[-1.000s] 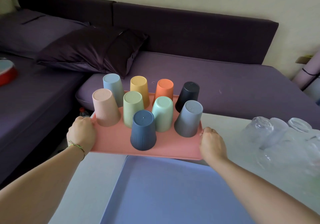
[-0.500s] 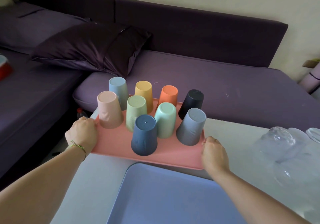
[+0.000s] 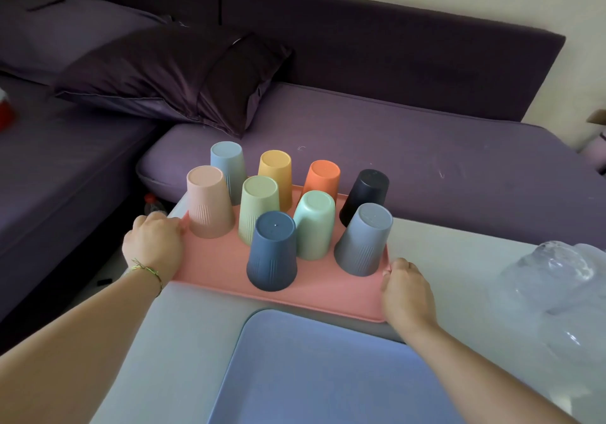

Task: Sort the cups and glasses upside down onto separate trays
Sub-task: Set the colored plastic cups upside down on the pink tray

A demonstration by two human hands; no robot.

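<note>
A pink tray (image 3: 328,295) sits at the far left corner of the white table (image 3: 183,335). Several coloured plastic cups stand upside down on it, among them a dark blue cup (image 3: 271,256) in front, a grey cup (image 3: 364,239) at the right and a beige cup (image 3: 209,201) at the left. My left hand (image 3: 153,246) grips the tray's left edge. My right hand (image 3: 406,292) grips its right front corner. An empty blue tray (image 3: 321,374) lies just in front. Clear glasses (image 3: 557,279) are clustered on the table at the right, blurred.
A purple sofa (image 3: 393,148) with a dark pillow (image 3: 170,76) runs behind and to the left of the table. A small bottle with a red cap (image 3: 152,204) stands in the gap beside the table's far left corner. A red object (image 3: 5,112) lies on the sofa at far left.
The pink tray with its cups has come down toward the table's far corner, both hands still holding its edges. The view has shifted so the glasses sit further right.
</note>
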